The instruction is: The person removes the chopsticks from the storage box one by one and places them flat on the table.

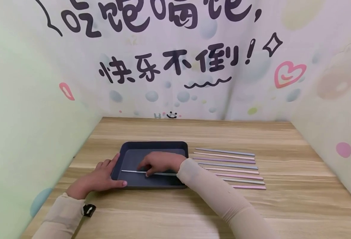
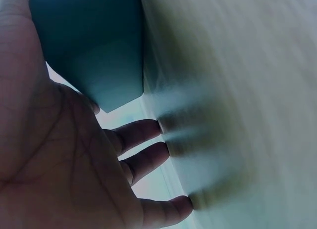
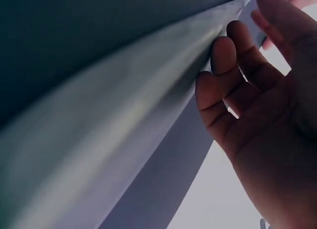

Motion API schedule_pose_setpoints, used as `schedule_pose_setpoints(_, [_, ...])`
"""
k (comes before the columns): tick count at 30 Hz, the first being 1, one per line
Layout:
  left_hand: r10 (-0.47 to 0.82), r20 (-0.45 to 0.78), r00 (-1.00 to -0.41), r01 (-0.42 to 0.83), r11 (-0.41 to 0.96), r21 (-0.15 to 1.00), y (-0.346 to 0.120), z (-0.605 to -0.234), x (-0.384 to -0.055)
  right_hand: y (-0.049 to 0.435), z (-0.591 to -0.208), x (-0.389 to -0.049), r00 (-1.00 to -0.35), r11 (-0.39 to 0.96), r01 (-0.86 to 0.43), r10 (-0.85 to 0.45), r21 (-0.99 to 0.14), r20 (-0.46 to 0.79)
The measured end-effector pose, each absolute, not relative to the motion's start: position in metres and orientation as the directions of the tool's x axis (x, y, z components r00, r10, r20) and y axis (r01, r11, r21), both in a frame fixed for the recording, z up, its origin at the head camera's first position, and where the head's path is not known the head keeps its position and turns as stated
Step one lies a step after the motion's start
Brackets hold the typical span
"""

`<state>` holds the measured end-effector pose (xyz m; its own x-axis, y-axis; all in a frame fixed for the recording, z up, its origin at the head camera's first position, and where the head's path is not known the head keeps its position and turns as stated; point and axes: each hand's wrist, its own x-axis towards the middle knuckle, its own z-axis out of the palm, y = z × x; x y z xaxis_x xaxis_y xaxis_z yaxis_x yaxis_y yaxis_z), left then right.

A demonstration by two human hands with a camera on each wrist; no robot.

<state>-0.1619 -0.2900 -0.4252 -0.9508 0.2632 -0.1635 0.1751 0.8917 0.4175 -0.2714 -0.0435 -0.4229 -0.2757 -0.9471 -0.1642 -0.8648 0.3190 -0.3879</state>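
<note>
A dark rectangular tray lies on the wooden table. Inside it my right hand pinches a pale chopstick between thumb and fingers, low over the tray floor. Part of that chopstick runs long and blurred past the fingers in the right wrist view. My left hand rests at the tray's left front corner, its thumb across the front rim and its index finger along the left side. In the left wrist view the other fingers stretch below the tray wall, tips at the tabletop.
Several coloured chopsticks lie side by side right of the tray, partly hidden by the right sleeve. Behind the table hangs a printed white cloth, with pale cloth walls at both sides. The left wrist bears a black band.
</note>
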Motion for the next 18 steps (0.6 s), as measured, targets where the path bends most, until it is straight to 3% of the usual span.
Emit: schedule_pose_setpoints(18, [0.268,-0.165,-0.949,0.174,0.884,0.433,-0.2898,-0.4239,-0.1603,-0.0419,-0.4228,-0.2674,-0.28,0.318,-0.873,-0.948,-0.371,-0.153])
